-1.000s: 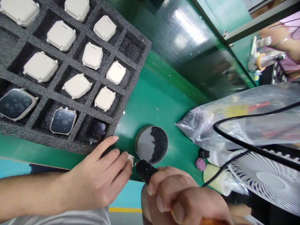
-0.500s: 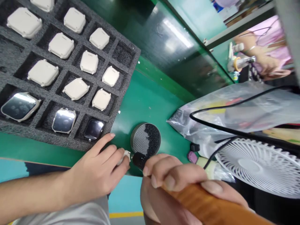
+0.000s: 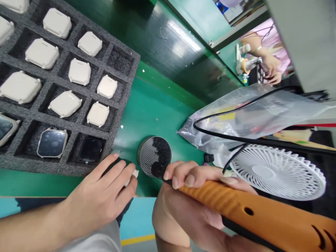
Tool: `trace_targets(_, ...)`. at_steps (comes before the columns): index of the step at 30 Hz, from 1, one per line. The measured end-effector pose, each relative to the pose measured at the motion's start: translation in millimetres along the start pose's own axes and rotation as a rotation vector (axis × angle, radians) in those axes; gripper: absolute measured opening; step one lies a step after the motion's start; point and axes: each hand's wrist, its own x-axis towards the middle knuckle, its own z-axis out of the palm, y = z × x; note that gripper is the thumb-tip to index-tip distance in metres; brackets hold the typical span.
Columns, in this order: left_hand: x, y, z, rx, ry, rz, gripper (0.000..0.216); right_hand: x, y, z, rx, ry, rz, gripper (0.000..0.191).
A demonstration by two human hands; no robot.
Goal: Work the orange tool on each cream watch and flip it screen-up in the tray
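My left hand (image 3: 105, 190) is pressed against the green bench with its fingers curled round a small white watch case (image 3: 135, 173), mostly hidden under them. My right hand (image 3: 193, 176) grips an orange electric screwdriver (image 3: 258, 210) with a black front end (image 3: 157, 170). That end is over the lower right part of a round dish (image 3: 147, 152), whose pitted grey surface is partly covered with tiny black pieces like screws. The screwdriver's very tip is too dark to make out. Left of the dish lies a dark foam tray (image 3: 126, 101) with several white watch cases (image 3: 79, 71) in its pockets.
Watches with dark screens (image 3: 52, 142) sit in the tray's near row. At the right are a white fan (image 3: 278, 171), a clear plastic bag (image 3: 249, 108) and a black cable (image 3: 207, 130). Another person's hands (image 3: 273, 68) show beyond the partition.
The screwdriver's front end has moved from beside the white watch case to over the dish. My left hand keeps its hold. The whole view has shifted, with the tray farther left.
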Motion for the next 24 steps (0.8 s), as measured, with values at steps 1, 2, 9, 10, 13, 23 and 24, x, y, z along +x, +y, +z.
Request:
trace_targets(1, 0, 0, -1, -0.008, -0.009, 0.004, 0.03, -1, 1, 3, 0.028, 0.048, -0.006, 0.051)
trace_targets(2, 1, 0, -1, -0.022, -0.014, 0.012, 0.03, -1, 2, 5, 0.044, 0.073, -0.005, 0.052)
trace_targets(9, 2, -2, -3, -0.059, 0.01, 0.017, 0.039, -2, 0, 1, 0.003, 0.047, 0.013, 0.057)
trace_targets(10, 1, -2, -2, -0.057, 0.015, 0.015, 0.038, -1, 0, 1, -0.003, 0.046, 0.007, 0.056)
trace_targets(13, 1, -2, 0, -0.05, 0.019, 0.017, 0.035, 0, -1, 2, 0.013, 0.022, 0.008, 0.053)
trace_targets(23, 4, 0, 1, -0.037, 0.003, -0.002, 0.032, -12, -8, -13, -0.007, -0.039, -0.092, 0.027)
trace_targets(24, 4, 0, 0, -0.041, 0.004, -0.005, 0.033, -14, -7, -18, -0.008, -0.092, -0.078, 0.027)
